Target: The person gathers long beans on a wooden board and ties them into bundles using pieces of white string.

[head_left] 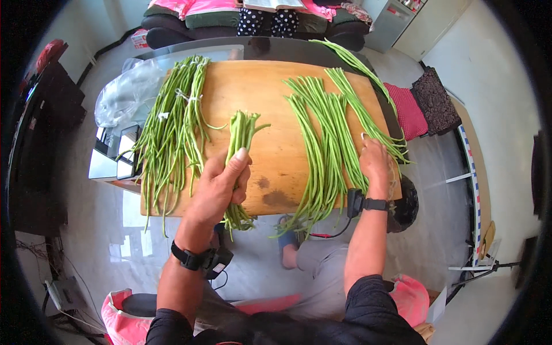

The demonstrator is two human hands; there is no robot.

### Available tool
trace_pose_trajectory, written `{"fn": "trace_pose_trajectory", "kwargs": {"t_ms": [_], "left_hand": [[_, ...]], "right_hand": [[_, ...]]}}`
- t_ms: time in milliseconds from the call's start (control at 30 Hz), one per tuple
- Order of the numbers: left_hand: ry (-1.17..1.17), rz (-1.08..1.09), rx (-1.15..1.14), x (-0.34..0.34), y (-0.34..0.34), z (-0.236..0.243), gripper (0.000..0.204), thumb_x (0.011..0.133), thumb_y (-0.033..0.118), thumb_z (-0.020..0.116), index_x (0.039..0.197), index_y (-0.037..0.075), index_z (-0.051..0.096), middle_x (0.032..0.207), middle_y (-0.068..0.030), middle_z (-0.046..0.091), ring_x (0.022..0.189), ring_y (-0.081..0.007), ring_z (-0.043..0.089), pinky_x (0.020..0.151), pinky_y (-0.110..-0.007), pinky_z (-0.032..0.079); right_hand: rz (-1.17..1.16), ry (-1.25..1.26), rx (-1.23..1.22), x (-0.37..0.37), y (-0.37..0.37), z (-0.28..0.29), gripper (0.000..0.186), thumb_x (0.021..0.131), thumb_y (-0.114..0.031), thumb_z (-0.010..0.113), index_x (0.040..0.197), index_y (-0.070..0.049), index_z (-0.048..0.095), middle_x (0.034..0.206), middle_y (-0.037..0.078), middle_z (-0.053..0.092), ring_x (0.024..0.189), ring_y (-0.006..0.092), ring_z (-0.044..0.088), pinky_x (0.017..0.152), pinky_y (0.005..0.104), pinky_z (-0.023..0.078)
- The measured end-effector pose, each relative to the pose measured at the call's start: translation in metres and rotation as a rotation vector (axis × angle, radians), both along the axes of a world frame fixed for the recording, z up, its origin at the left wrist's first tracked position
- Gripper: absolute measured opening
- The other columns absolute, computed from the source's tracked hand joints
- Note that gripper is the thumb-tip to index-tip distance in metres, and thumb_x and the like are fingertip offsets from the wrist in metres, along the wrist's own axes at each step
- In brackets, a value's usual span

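Note:
My left hand is closed around an upright bundle of green long beans, whose lower ends hang over the front edge of the wooden board. My right hand has curled fingers among the loose long beans laid in rows on the board's right; what is between its fingertips is too small to make out. On the board's left lies a heap of long beans, with white ties around some of them.
A clear plastic bag lies behind the left heap on a dark table. Behind it, a person's dotted trouser legs show by a sofa. A black bin stands right of the board. A dark cabinet is at far left.

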State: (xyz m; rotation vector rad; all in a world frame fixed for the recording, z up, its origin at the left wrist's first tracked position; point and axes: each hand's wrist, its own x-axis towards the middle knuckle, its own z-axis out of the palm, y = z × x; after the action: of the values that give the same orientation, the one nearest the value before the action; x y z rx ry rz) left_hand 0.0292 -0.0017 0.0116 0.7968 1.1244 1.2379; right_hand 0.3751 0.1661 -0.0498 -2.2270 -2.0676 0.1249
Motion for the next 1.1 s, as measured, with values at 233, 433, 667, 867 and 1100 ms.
{"fn": "trace_pose_trajectory", "kwargs": {"t_ms": [233,433,667,867,1100], "left_hand": [[-0.06,-0.001,0.032,0.008,0.001,-0.001,0.031,0.109,0.035,0.055,0.1,0.005,0.057,0.068,0.0041,0.044,0.049,-0.0054,0.039,0.044,-0.024,0.031],[-0.057,-0.027,-0.005,0.003,0.0,-0.002,0.03,0.109,0.036,0.054,0.097,0.008,0.055,0.072,0.0032,0.045,0.052,-0.0064,0.038,0.046,-0.023,0.031],[-0.014,-0.025,-0.03,0.002,0.0,-0.002,0.034,0.109,0.041,0.052,0.097,0.009,0.054,0.073,0.0026,0.045,0.054,-0.0072,0.039,0.048,-0.024,0.034],[-0.034,-0.038,-0.026,0.006,0.002,0.001,0.034,0.109,0.041,0.052,0.095,0.01,0.053,0.073,0.0023,0.045,0.053,-0.0075,0.039,0.048,-0.024,0.034],[-0.034,-0.005,-0.03,0.003,-0.001,-0.001,0.033,0.109,0.04,0.052,0.096,0.01,0.053,0.073,0.0018,0.045,0.054,-0.0077,0.039,0.048,-0.024,0.035]], "right_hand": [[0.094,0.177,0.24,0.022,0.008,-0.014,0.026,0.089,-0.011,0.069,0.113,-0.002,0.072,0.108,0.021,0.069,0.099,0.0405,0.067,0.089,0.0452,0.052],[0.037,0.278,0.441,0.017,0.019,-0.024,0.011,0.085,-0.012,0.073,0.088,-0.003,0.067,0.078,0.02,0.068,0.079,0.0403,0.068,0.075,0.047,0.052],[-0.083,0.277,0.341,0.003,0.024,-0.022,0.016,0.081,-0.009,0.072,0.089,-0.005,0.059,0.085,0.017,0.07,0.085,0.0397,0.069,0.077,0.0464,0.054],[-0.037,0.688,0.459,0.029,0.039,-0.021,0.018,0.081,-0.003,0.073,0.093,-0.003,0.059,0.083,0.008,0.069,0.078,0.019,0.067,0.072,0.0333,0.053],[0.079,1.475,0.486,0.025,0.032,0.017,0.017,0.092,0.001,0.068,0.103,-0.004,0.057,0.093,0.008,0.067,0.077,0.0146,0.066,0.067,0.0264,0.052]]}}
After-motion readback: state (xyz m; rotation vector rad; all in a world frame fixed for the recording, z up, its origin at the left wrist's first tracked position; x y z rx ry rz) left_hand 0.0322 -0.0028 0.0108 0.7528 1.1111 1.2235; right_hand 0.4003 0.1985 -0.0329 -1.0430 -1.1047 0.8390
